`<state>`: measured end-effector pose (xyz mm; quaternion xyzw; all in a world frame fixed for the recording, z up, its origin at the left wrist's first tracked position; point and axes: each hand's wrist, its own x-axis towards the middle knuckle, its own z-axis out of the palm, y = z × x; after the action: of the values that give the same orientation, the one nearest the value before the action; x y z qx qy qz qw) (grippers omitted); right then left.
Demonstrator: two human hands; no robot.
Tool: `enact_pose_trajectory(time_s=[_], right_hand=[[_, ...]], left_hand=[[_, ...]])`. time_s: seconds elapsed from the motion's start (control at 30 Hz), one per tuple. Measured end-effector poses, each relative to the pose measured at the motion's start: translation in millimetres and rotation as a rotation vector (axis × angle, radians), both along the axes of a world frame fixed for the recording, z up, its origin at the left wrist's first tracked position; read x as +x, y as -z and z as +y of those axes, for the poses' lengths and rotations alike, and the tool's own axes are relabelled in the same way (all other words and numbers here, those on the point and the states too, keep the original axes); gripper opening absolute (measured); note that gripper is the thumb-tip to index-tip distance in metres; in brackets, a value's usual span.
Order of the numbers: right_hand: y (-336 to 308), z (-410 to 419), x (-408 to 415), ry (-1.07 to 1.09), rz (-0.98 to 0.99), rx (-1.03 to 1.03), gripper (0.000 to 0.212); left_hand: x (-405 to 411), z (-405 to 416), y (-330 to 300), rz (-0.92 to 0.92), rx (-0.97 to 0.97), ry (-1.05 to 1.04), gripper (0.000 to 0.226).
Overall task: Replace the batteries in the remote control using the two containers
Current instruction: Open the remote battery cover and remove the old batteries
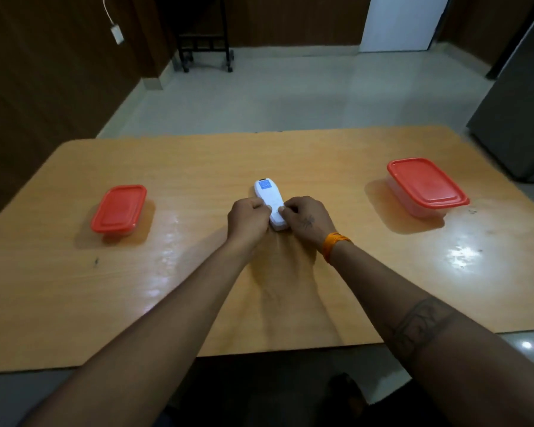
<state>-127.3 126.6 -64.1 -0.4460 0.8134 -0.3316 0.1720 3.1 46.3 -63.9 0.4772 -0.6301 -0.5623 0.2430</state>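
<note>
I have both hands on the remote, which lies on the bench near its middle, display end pointing far, a little to the left. My left hand curls its fingers against the remote's left edge, and my right hand pinches the near right end, so each grip is closed on the remote. Whether it is lifted or resting flat on the bench I cannot tell.

The two containers stand well apart from it: the smaller container to the left, the larger container far right, both with red lids on. I cannot see what either one holds.

My reading is that the job is barely begun: the battery cover has to come off first, and the remote appears face up, so it probably needs turning over.

What could go wrong from here:
- The bench is glossy, so a hard push on the cover could send the remote skidding away from me.
- With both grips crowded at the near end, the far end could tip or twist as I flip it.
- A cover that releases suddenly might fly off, and loose batteries could roll toward the bench edge.
- With both lids shut, I might open the wrong container and mix old cells with new.
</note>
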Motion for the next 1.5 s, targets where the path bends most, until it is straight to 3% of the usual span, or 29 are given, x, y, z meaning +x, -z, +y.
enact_pose_trajectory(time_s=[0.1, 0.2, 0.33, 0.47, 0.57, 0.77, 0.97, 1.17, 1.5], right_hand=[[-5.0, 7.5, 6.9, 0.023, -0.063, 0.019, 0.029], [-8.9, 20.3, 12.8, 0.111, -0.3, -0.068, 0.029], [-5.3, 38.9, 24.1, 0.191, -0.5, -0.17, 0.027], [-15.7, 57.6, 39.5, 0.232, -0.71, -0.327, 0.025], [-25.9, 69.8, 52.3, 0.176, -0.783, -0.395, 0.026], [-34.3, 79.7, 60.3, 0.088, -0.808, -0.337, 0.018], [-35.5, 77.7, 56.2, 0.128, -0.821, -0.317, 0.042], [-28.6, 72.5, 60.4, 0.146, -0.773, -0.38, 0.042], [-24.3, 79.5, 58.1, 0.059, -0.635, -0.42, 0.033]], left_hand=[[-3.7, -2.3, 6.6, 0.028, 0.079, -0.035, 0.049], [-0.3, 10.7, -3.5, 0.043, 0.132, -0.043, 0.03], [11.6, 38.5, -21.2, 0.117, 0.155, -0.034, 0.033], [28.1, 66.3, -44.3, 0.215, 0.137, -0.097, 0.013], [36.0, 69.7, -48.0, 0.25, 0.168, -0.124, 0.018], [40.2, 68.0, -47.4, 0.306, 0.242, -0.133, 0.02], [44.2, 72.1, -45.1, 0.294, 0.215, -0.007, 0.022], [40.6, 73.9, -42.8, 0.264, 0.202, -0.037, 0.036], [42.5, 78.1, -44.0, 0.291, 0.179, -0.015, 0.017]])
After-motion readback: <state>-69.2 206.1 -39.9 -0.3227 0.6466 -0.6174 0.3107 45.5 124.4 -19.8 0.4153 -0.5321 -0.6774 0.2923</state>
